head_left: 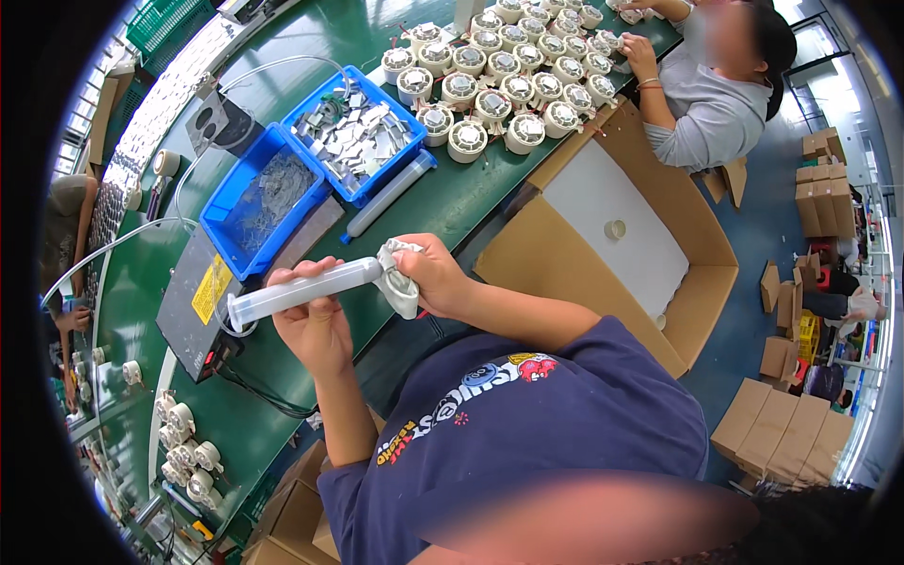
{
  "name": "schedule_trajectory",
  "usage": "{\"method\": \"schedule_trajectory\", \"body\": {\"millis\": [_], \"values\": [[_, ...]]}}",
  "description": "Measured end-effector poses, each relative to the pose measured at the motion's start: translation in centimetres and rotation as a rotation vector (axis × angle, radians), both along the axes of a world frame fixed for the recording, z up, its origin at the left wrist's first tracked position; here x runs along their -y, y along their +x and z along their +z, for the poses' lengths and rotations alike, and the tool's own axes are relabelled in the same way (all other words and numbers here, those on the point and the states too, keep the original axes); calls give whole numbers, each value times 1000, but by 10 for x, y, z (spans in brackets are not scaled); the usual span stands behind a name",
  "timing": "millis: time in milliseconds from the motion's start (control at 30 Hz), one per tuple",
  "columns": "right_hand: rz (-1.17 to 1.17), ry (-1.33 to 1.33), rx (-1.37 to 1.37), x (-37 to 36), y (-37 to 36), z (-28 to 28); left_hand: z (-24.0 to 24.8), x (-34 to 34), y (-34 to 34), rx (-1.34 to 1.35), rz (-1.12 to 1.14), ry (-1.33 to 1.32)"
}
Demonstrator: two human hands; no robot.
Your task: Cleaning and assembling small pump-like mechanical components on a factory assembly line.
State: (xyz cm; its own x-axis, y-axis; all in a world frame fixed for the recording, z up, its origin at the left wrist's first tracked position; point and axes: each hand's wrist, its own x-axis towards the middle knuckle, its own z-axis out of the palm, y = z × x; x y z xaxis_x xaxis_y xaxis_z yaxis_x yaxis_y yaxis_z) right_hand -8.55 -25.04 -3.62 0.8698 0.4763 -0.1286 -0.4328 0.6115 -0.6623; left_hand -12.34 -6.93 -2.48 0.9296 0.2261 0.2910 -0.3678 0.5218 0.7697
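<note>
My left hand (322,337) is closed around a translucent syringe barrel (303,290), its flanged end pointing left. At the barrel's right end, my right hand (438,275) pinches a crumpled white cloth (401,294). The cloth wraps that end and hides the tip. Just beyond the hands, a second syringe barrel (388,200) with blue ends lies beside a blue bin (414,141) of small grey-white flat pieces. To its left, another blue bin (218,212) contains a tangle of thin clear strands.
Several round white motor-like parts (518,89) cover the far bench; more (188,447) sit at left. A grey control box (184,311) with tubing stands left of my hands. An open cardboard box (702,311) is at right. A co-worker (702,108) reaches in at far right.
</note>
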Motion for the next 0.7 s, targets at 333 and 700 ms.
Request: {"method": "schedule_trajectory", "body": {"millis": [333,700], "values": [[-172,-448,852,20,33,8,8,9,7,-192,-18,-182],[-362,-525,1490,31,56,26,25,25,4,-356,30,-276]]}}
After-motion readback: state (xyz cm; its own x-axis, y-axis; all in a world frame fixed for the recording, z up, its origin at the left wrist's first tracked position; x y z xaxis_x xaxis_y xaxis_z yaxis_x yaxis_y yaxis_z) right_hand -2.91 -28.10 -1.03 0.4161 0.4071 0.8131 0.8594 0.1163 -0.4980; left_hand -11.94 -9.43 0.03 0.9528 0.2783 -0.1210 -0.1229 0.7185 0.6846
